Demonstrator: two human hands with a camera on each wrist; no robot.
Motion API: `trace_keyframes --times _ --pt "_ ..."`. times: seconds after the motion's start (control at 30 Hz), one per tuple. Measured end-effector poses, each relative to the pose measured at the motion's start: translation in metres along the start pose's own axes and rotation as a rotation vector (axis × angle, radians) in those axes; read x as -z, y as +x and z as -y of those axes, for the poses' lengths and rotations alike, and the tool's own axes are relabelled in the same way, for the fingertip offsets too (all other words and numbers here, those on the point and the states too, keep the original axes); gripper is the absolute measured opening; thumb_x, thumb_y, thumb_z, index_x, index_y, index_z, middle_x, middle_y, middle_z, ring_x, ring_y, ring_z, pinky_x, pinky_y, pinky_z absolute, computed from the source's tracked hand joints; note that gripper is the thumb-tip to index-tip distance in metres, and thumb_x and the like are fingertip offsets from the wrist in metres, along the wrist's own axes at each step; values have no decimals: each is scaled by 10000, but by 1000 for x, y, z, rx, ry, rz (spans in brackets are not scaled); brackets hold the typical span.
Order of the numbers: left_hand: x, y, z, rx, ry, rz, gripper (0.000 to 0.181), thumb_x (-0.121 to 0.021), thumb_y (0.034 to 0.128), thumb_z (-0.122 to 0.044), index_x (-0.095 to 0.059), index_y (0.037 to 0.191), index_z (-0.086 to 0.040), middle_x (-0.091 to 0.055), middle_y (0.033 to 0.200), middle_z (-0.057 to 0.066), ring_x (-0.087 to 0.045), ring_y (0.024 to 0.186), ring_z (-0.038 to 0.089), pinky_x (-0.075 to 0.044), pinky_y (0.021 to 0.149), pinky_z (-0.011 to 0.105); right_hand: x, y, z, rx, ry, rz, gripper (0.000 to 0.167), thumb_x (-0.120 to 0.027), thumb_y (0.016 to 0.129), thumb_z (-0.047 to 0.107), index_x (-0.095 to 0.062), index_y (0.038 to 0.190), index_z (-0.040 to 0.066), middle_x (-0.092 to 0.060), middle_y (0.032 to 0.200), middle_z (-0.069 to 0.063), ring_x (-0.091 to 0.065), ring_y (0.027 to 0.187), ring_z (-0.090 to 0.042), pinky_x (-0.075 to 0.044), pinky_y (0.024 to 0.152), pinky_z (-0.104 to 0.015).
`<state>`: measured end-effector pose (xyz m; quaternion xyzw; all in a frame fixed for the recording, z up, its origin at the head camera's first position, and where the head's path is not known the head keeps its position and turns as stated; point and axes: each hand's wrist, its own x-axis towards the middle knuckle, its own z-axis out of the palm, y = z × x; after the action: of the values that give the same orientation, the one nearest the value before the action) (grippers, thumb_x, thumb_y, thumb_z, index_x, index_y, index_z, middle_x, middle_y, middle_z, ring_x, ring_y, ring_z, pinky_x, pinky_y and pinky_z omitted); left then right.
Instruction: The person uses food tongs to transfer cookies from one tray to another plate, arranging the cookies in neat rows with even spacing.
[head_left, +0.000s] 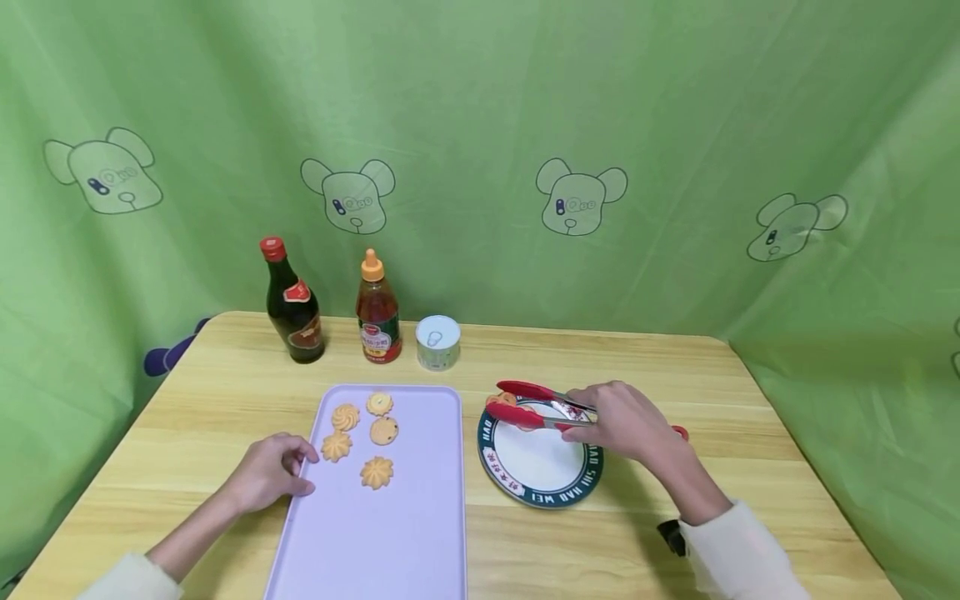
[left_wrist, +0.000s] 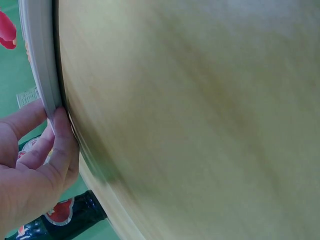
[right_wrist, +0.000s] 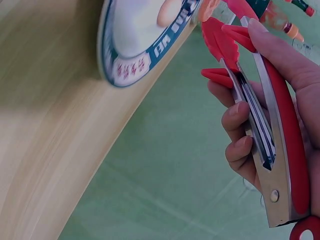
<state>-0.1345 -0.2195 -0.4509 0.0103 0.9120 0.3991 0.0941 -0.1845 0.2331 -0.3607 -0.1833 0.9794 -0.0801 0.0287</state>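
Note:
My left hand pinches the left rim of a lilac tray; in the left wrist view thumb and fingers meet on its edge. Several cookies lie on the tray's upper part. My right hand holds red-tipped metal tongs around their arms. The tong tips, spread a little, are above the far left rim of a round plate with a dark green border. A cookie shows between the tips; whether they grip it I cannot tell. Another cookie appears over the plate.
Behind the tray stand a dark red-capped bottle, an orange-capped sauce bottle and a pull-tab can. The wooden table ends at a green curtain behind and at the sides.

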Motion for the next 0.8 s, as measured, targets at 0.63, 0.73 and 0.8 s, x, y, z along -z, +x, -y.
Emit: trace_keyframes --times 0.63,0.73,0.8 --pt "0 1 1 -12 11 -4 309 -806 638 -1 -658 907 -33 -516 766 56 -468 685 164 -398 547 217 1 -33 -50 -30 -26 -52 560 -803 708 353 -671 1137 17 -648 784 -28 -461 659 -147 -359 590 -291" --pt "-1 1 2 -14 12 -5 309 -808 638 -4 -658 906 -35 -513 767 55 -467 684 162 -395 547 216 0 -35 -53 -39 -36 -44 560 -805 706 355 -671 1138 25 -622 749 -5 -455 647 -143 -349 580 -280" --pt "-1 1 2 -14 12 -4 309 -809 637 -5 -659 905 -36 -513 767 56 -467 682 162 -395 545 217 -1 -37 -54 -41 -43 -42 562 -805 703 358 -672 1138 28 -655 787 -25 -460 654 -146 -357 583 -284"
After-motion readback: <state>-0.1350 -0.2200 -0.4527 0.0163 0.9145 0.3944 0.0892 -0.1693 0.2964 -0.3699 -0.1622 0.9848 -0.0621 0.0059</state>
